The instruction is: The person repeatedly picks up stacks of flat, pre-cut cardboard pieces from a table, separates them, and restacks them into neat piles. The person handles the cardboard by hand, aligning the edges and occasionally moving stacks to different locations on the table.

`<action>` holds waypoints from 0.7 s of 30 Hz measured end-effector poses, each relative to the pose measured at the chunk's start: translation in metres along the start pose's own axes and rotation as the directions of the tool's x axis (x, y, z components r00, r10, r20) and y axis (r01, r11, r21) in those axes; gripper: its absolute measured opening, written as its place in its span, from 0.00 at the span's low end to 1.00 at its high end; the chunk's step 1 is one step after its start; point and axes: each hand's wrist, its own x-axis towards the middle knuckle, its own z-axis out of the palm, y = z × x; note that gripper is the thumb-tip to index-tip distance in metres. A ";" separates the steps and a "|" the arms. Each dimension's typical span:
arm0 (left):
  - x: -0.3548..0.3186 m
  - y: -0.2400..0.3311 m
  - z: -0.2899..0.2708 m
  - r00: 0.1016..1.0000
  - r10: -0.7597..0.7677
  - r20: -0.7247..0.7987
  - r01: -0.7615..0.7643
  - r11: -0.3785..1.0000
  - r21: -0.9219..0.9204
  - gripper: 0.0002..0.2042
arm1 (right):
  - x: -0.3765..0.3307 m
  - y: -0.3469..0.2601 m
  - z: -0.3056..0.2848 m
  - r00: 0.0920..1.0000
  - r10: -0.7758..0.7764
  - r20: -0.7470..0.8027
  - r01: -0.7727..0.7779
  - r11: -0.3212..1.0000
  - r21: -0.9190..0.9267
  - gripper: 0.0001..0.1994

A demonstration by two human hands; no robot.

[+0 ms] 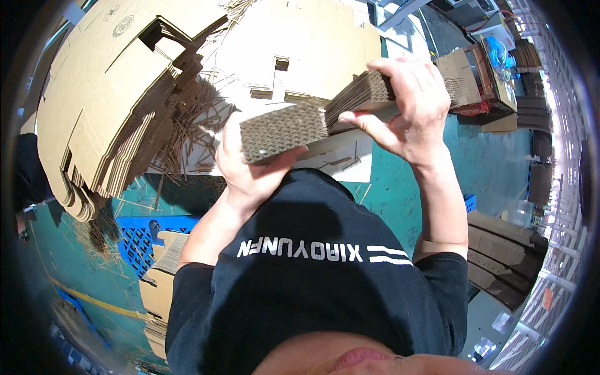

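Over the near edge of a white table (359,164), both my hands grip a thick stack of corrugated cardboard pieces (284,132). My left hand (240,172) is closed round the left part from below, where the fluted edges face up. My right hand (415,103) clamps the right part, thumb on the near side and fingers over the far side. Between the hands the layers change angle and fan apart. I cannot tell whether both parts are still joined. Beyond them lies a flat brown cardboard sheet (319,44) with cut slots.
A tall pile of die-cut cardboard sheets (94,81) leans at the left, with loose cardboard scraps (187,122) beside it. A blue plastic pallet (134,244) sits on the green floor (487,156). Bundled cardboard (503,250) stands at the lower right, and a box (494,81) farther back.
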 end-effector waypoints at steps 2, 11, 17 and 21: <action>0.002 0.001 -0.004 0.980 0.195 0.049 -0.200 0.973 0.120 0.27 | -0.003 0.004 0.009 0.982 -0.026 -0.187 0.015 0.998 -0.062 0.28; 0.030 -0.011 -0.006 0.701 0.406 0.586 -0.145 0.886 -0.440 0.27 | -0.025 0.003 0.009 0.895 0.198 -0.400 -0.277 0.949 -0.149 0.26; 0.025 -0.037 0.047 0.452 -0.262 0.853 0.860 0.381 -0.339 0.38 | -0.027 -0.019 -0.002 0.906 0.236 -0.351 -0.305 0.940 -0.155 0.26; 0.036 -0.053 0.081 0.419 -0.147 0.896 0.905 0.151 -0.398 0.45 | -0.037 -0.020 -0.003 0.903 0.234 -0.360 -0.298 0.945 -0.132 0.28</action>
